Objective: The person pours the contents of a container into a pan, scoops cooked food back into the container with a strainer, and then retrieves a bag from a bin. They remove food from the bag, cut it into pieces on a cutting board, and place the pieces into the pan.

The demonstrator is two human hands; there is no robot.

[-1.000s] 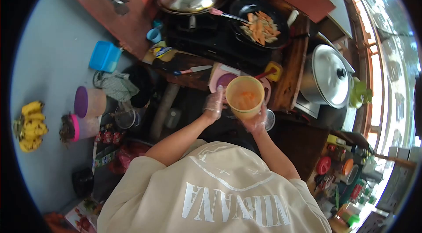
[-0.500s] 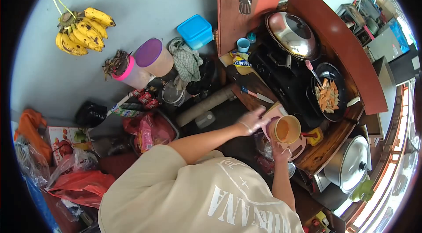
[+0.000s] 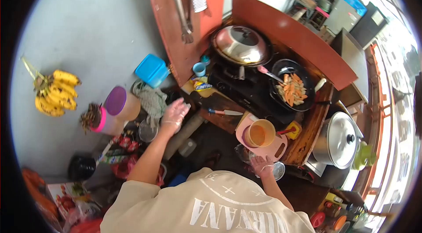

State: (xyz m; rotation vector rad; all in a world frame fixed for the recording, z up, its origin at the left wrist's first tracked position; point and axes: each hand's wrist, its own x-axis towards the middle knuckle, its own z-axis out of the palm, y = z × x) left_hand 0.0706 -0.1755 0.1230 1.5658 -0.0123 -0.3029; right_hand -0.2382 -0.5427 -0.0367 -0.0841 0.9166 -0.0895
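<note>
Dark wooden counter [image 3: 225, 124] planks slant through the middle of the frame, bearing a pink board [image 3: 273, 144] whose long axis runs from upper left to lower right, with a yellowish tub [image 3: 264, 125] over it, right of centre, round mouth upward. The gloved right hand [image 3: 262, 165] is nearer, just below the tub in the frame, fingers spread, while the gloved left hand [image 3: 174, 115], fingers extended, is well apart at centre left, near a cloth [image 3: 147, 99]. NIRVANA reads across the shirt [image 3: 220, 209]; lettering on the yellow packet [image 3: 202, 85] is too blurred to trust.
</note>
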